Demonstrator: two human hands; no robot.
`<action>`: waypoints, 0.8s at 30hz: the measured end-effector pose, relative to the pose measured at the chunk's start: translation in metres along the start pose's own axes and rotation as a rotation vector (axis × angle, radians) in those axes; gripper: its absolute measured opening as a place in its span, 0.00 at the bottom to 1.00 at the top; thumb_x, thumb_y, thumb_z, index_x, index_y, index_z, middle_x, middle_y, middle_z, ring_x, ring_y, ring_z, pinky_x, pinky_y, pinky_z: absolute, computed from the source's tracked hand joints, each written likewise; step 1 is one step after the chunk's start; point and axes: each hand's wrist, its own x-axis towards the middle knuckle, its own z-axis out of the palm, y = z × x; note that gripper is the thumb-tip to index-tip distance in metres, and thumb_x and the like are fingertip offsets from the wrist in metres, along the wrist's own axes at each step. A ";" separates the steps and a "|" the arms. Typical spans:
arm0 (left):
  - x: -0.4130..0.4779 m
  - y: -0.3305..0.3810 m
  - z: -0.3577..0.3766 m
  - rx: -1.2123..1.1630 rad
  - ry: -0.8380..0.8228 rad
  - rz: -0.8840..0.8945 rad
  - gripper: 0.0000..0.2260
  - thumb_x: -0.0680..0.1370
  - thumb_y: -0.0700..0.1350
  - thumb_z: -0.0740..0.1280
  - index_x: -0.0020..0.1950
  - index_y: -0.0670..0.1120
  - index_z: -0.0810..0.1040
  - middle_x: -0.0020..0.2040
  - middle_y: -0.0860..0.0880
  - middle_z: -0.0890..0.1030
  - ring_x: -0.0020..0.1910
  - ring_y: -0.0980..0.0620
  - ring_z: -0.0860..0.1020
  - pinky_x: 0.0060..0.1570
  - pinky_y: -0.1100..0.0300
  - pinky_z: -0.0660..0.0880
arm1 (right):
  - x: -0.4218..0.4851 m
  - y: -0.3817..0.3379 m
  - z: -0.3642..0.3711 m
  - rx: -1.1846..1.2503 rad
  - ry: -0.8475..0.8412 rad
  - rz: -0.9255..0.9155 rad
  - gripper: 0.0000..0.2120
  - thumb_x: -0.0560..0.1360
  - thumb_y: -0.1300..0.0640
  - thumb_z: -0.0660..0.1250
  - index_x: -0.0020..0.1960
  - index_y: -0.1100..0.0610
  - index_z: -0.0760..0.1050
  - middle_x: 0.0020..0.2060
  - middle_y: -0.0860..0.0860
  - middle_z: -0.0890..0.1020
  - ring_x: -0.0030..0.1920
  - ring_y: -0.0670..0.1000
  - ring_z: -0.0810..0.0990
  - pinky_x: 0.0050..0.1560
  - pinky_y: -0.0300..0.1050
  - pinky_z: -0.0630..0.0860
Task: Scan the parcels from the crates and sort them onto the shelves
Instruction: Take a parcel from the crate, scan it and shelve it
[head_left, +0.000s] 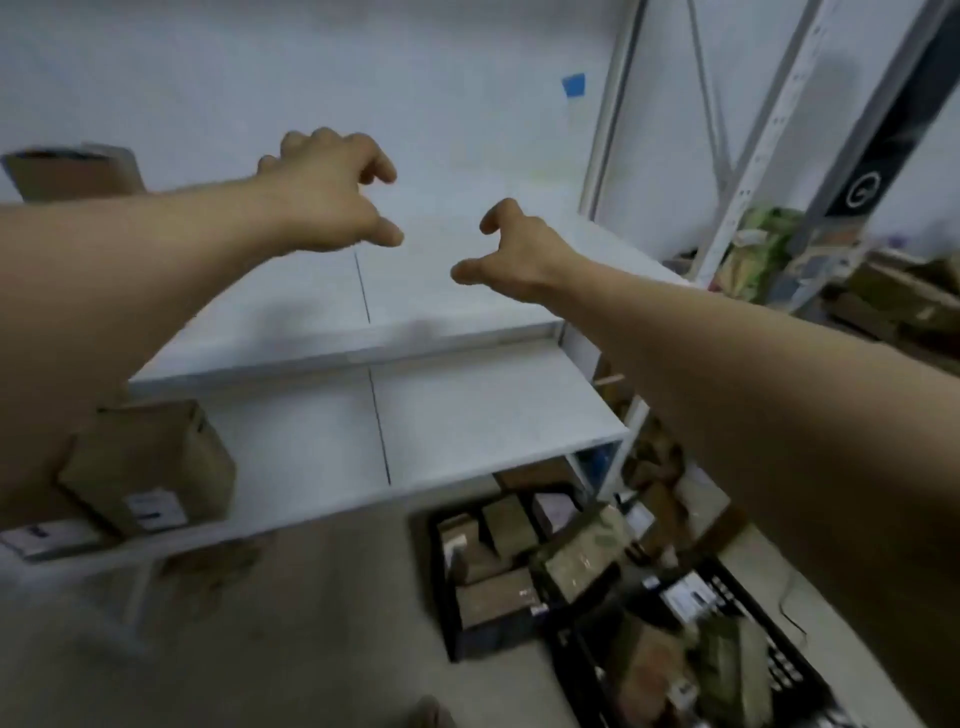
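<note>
Both my arms reach out over the upper white shelf (291, 312). My left hand (332, 192) and my right hand (514, 249) hover above its bare board with fingers loosely curled, holding nothing. A brown cardboard parcel (150, 462) with a white label stands on the lower shelf (467, 415) at the left, beside a flat labelled parcel (47, 538). Another brown box (72, 174) sits far left on the upper shelf. Two black crates (452, 597) (779, 670) full of brown parcels stand on the floor at the lower right.
A grey metal rack upright (779, 135) rises at the right, and the neighbouring rack (883, 291) behind it holds mixed packages. White wall lies behind the shelves, with a blue tape patch (574, 85). The concrete floor (260, 649) spreads below.
</note>
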 end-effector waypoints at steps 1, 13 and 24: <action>-0.015 0.004 0.026 -0.026 -0.060 -0.025 0.28 0.73 0.55 0.77 0.71 0.55 0.73 0.69 0.48 0.74 0.71 0.41 0.65 0.69 0.45 0.66 | -0.021 0.022 0.006 0.004 -0.060 0.057 0.34 0.73 0.44 0.74 0.72 0.55 0.65 0.63 0.56 0.73 0.53 0.54 0.75 0.49 0.45 0.70; -0.139 0.129 0.258 -0.267 -0.658 -0.146 0.26 0.72 0.55 0.78 0.68 0.55 0.74 0.66 0.48 0.76 0.70 0.44 0.69 0.71 0.46 0.68 | -0.198 0.241 -0.017 0.062 -0.287 0.494 0.37 0.73 0.45 0.75 0.75 0.55 0.64 0.71 0.55 0.72 0.67 0.56 0.73 0.57 0.46 0.71; -0.157 0.317 0.412 -0.382 -0.828 -0.250 0.20 0.63 0.56 0.80 0.48 0.59 0.74 0.67 0.52 0.75 0.66 0.49 0.73 0.69 0.49 0.71 | -0.249 0.461 -0.071 0.237 -0.255 0.716 0.38 0.73 0.47 0.76 0.76 0.58 0.63 0.70 0.54 0.72 0.66 0.57 0.74 0.63 0.51 0.75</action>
